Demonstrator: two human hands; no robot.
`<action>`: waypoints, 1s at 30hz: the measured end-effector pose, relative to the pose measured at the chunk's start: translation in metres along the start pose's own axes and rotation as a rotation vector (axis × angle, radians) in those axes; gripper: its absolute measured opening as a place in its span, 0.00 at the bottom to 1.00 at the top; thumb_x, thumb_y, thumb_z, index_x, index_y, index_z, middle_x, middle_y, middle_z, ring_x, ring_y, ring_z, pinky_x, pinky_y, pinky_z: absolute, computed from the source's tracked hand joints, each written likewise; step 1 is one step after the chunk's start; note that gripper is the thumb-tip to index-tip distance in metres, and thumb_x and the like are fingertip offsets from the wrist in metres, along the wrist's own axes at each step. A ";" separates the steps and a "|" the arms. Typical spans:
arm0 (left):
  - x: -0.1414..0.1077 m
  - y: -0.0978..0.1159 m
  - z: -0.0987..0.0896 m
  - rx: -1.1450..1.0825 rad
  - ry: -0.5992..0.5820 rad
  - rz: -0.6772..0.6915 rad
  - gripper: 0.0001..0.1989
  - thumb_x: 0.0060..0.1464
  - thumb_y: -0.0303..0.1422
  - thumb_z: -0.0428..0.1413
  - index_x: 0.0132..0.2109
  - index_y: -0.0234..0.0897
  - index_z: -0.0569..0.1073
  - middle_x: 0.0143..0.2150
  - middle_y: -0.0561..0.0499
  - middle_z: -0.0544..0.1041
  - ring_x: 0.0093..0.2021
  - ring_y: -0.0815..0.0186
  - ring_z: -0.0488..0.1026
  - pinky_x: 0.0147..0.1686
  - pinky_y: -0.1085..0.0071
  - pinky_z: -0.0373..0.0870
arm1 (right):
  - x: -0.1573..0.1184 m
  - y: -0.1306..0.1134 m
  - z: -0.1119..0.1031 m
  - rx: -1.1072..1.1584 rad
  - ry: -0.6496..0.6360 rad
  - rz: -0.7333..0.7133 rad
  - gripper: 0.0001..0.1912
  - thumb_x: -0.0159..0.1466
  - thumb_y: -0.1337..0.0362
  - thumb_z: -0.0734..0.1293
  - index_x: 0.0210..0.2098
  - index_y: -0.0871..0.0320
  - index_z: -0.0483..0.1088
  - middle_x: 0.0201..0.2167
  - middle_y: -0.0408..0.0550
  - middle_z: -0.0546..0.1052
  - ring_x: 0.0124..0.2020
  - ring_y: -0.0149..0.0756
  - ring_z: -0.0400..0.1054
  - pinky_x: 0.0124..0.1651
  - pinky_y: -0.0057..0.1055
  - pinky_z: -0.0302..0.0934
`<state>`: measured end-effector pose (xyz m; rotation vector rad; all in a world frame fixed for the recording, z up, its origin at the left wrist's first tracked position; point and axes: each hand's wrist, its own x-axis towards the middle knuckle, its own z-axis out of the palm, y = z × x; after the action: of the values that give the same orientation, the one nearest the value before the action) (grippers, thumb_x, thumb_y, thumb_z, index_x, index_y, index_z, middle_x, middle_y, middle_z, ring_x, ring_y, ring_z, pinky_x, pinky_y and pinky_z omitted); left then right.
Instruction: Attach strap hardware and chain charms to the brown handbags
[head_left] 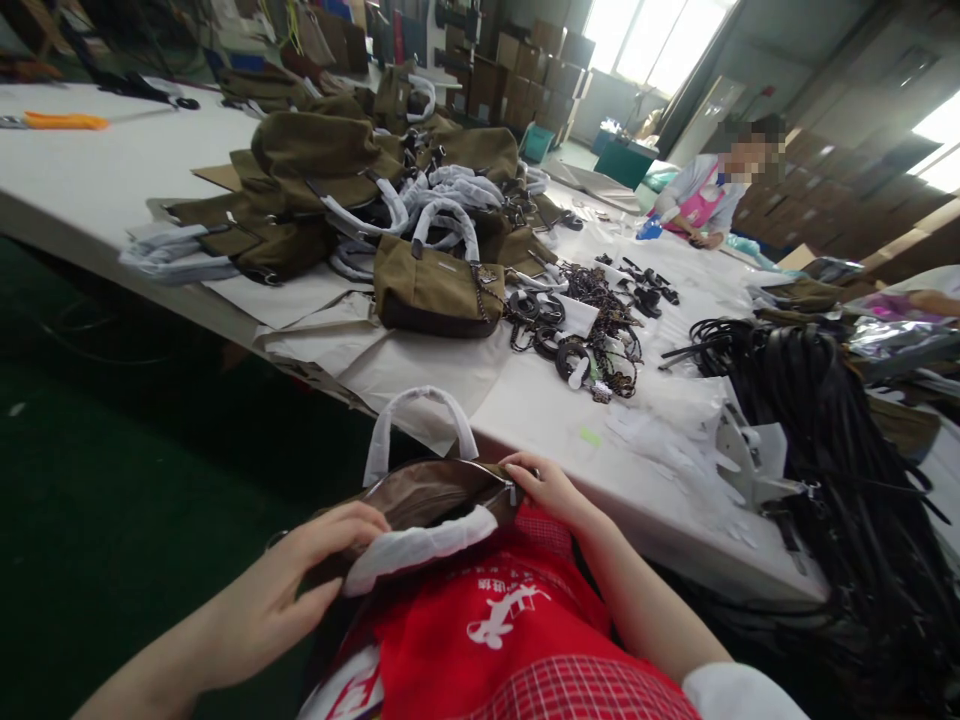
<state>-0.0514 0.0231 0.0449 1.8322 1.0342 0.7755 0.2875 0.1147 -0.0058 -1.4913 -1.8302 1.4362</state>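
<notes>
An olive handbag [442,487] rests against my red apron, its zipper open and its brown lining showing. Both of its handles are wrapped in white paper; the far handle [420,395] arches upright, while the near handle [424,550] droops towards me. At the bag's left end, my left hand [330,550] grips the rim, with the fingertips over the edge. My right hand [544,485] pinches the right end of the opening, close to the zipper pull [512,490]. The bag's lower part is hidden by my hands and the near handle.
A finished-looking handbag [442,285] stands on the white table [495,410] before a heap of olive bags [322,160]. Chains and black rings [592,320] lie right of it. Black straps [810,430] hang over the right edge. A co-worker [709,195] sits across the table.
</notes>
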 end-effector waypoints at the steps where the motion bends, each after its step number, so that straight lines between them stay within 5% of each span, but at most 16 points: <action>1: 0.003 -0.001 -0.004 -0.117 -0.038 -0.040 0.22 0.64 0.42 0.41 0.50 0.37 0.75 0.50 0.40 0.78 0.45 0.56 0.77 0.39 0.68 0.76 | 0.000 -0.002 0.004 0.076 0.002 0.010 0.22 0.67 0.50 0.61 0.47 0.60 0.74 0.30 0.46 0.78 0.26 0.31 0.68 0.30 0.27 0.63; 3: 0.012 -0.001 -0.011 -0.290 -0.100 -0.187 0.24 0.65 0.43 0.39 0.53 0.36 0.73 0.48 0.40 0.79 0.43 0.57 0.78 0.36 0.68 0.76 | -0.002 -0.011 0.011 0.200 -0.031 0.014 0.23 0.67 0.48 0.61 0.49 0.60 0.73 0.25 0.42 0.74 0.19 0.27 0.62 0.22 0.24 0.57; 8: 0.055 0.020 -0.010 -0.359 -0.263 -0.470 0.20 0.60 0.48 0.51 0.43 0.35 0.75 0.36 0.47 0.78 0.30 0.65 0.74 0.29 0.73 0.70 | -0.002 -0.035 0.023 0.340 -0.012 -0.009 0.24 0.64 0.45 0.63 0.44 0.60 0.73 0.20 0.39 0.71 0.15 0.25 0.60 0.18 0.22 0.53; 12: 0.095 0.037 0.009 -0.047 -0.353 -0.358 0.17 0.56 0.47 0.56 0.35 0.35 0.75 0.30 0.51 0.77 0.28 0.66 0.70 0.28 0.74 0.63 | 0.001 -0.048 0.031 0.415 0.032 0.021 0.24 0.62 0.44 0.64 0.43 0.59 0.73 0.16 0.36 0.68 0.12 0.24 0.57 0.15 0.21 0.50; 16: 0.122 0.042 0.033 0.507 -0.235 -0.155 0.19 0.49 0.48 0.60 0.24 0.37 0.70 0.21 0.53 0.70 0.23 0.66 0.64 0.24 0.70 0.51 | 0.003 -0.049 0.035 0.432 0.067 0.001 0.22 0.63 0.46 0.64 0.42 0.59 0.74 0.15 0.37 0.68 0.12 0.24 0.59 0.15 0.20 0.52; 20: 0.135 0.038 0.042 0.667 -0.222 -0.055 0.16 0.50 0.45 0.59 0.26 0.37 0.72 0.22 0.51 0.72 0.24 0.64 0.66 0.24 0.69 0.49 | 0.004 -0.038 0.030 0.469 0.117 0.017 0.21 0.62 0.47 0.66 0.41 0.60 0.75 0.13 0.36 0.68 0.12 0.24 0.59 0.14 0.19 0.52; 26: 0.139 0.011 -0.006 0.152 -0.314 -0.319 0.21 0.55 0.49 0.53 0.34 0.35 0.79 0.32 0.49 0.81 0.32 0.60 0.75 0.31 0.71 0.65 | 0.011 -0.012 -0.012 0.871 0.330 0.274 0.12 0.61 0.58 0.69 0.38 0.62 0.76 0.09 0.35 0.64 0.09 0.21 0.52 0.10 0.16 0.43; 30: 0.130 -0.015 -0.027 -0.149 -0.214 -0.326 0.28 0.61 0.49 0.45 0.52 0.31 0.76 0.51 0.44 0.80 0.53 0.53 0.74 0.55 0.62 0.67 | 0.012 0.004 -0.043 1.059 0.451 0.341 0.07 0.63 0.64 0.67 0.40 0.59 0.73 0.10 0.30 0.59 0.09 0.18 0.47 0.11 0.13 0.40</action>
<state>-0.0189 0.1525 0.0553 1.5320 1.0686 0.4380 0.3192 0.1450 0.0044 -1.3607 -0.3845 1.6208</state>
